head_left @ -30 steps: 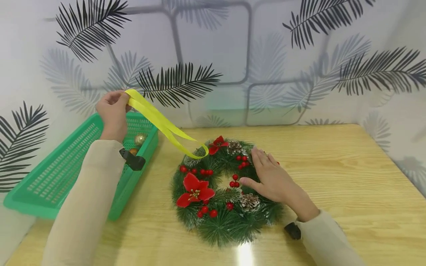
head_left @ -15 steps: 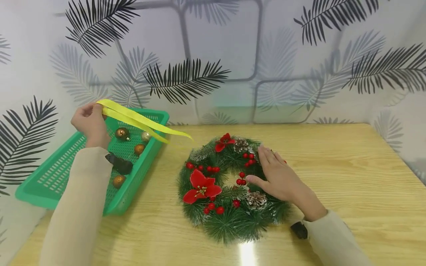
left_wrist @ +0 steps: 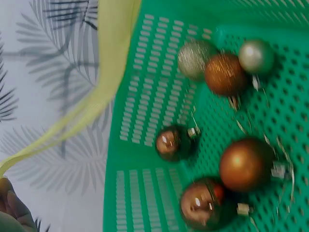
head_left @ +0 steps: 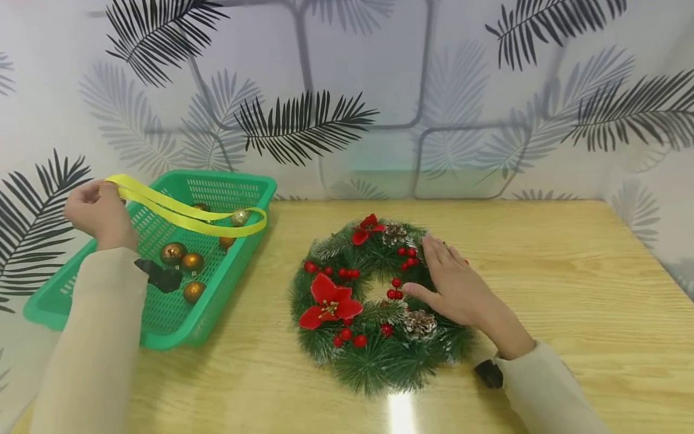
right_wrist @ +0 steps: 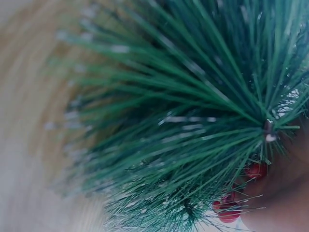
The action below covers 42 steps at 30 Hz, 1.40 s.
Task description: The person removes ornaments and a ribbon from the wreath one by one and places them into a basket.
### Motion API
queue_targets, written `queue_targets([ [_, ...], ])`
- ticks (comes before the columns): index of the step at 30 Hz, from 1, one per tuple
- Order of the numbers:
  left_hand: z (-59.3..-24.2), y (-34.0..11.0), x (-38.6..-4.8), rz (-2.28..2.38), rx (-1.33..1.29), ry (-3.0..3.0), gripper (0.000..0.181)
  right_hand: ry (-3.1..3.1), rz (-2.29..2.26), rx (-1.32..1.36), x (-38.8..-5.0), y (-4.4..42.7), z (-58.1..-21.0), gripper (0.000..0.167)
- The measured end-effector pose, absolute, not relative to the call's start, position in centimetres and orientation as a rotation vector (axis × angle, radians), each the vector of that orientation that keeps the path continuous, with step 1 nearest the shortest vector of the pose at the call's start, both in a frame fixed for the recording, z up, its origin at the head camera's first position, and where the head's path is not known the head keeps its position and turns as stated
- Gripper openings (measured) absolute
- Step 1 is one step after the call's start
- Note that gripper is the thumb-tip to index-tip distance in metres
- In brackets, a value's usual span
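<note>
My left hand [head_left: 102,212] pinches one end of a yellow ribbon [head_left: 184,220] above the left side of a green plastic basket [head_left: 203,319]. The doubled ribbon stretches to the right across the basket, its loop near the right rim. On the table, a green wreath [head_left: 368,355] carries red poinsettia flowers [head_left: 331,301], red berries and pine cones [head_left: 420,323]. My right hand [head_left: 452,286] rests with straight fingers on the wreath's right side. Close pine needles [right_wrist: 193,96] fill most of the right wrist view, with part of that hand at the lower right edge.
Inside the basket lie several bronze, orange and pale gold bauble ornaments [left_wrist: 246,164], some with thin hanging strings. The basket stands at the left on a light wooden table [head_left: 542,271]. Behind it is a wall covering [head_left: 368,72] with a leaf print.
My left hand has moved left and down, drawing the ribbon away from the wreath and over the basket. My right hand has stayed on the wreath.
</note>
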<state>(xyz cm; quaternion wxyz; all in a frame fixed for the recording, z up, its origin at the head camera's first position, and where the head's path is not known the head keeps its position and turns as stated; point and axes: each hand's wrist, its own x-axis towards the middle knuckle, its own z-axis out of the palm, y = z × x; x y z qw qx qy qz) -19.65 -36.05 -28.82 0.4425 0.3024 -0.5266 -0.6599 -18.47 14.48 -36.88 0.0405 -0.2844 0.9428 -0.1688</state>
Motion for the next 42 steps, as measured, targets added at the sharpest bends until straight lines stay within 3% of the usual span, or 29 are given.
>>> queue_targets([
  [8, -30.5, -34.5, -21.0, -1.460, 0.778, -1.878, 0.014, 2.891, -0.498, -0.838, -18.6, 15.4, -36.9, 0.092],
  [10, -30.8, -33.6, -21.2, -1.420, 0.675, -2.104, 0.008, 2.889, -0.508, -0.834, -18.5, 15.5, -37.0, 0.092],
  [16, -31.6, -31.7, -21.4, -1.054, 0.271, -2.637, 0.032, 2.883, -0.527, -0.833, -18.5, 15.2, -37.1, 0.092],
  [24, -32.8, -31.8, -21.7, -0.861, 0.032, -2.995, 0.029, 2.897, -0.526, -0.841, -19.1, 14.7, -37.3, 0.092],
  [42, -32.9, -28.6, -20.7, -0.930, -0.026, -2.942, 0.039, 2.907, -0.569, -0.766, -18.8, 17.2, -37.2, 0.088],
])
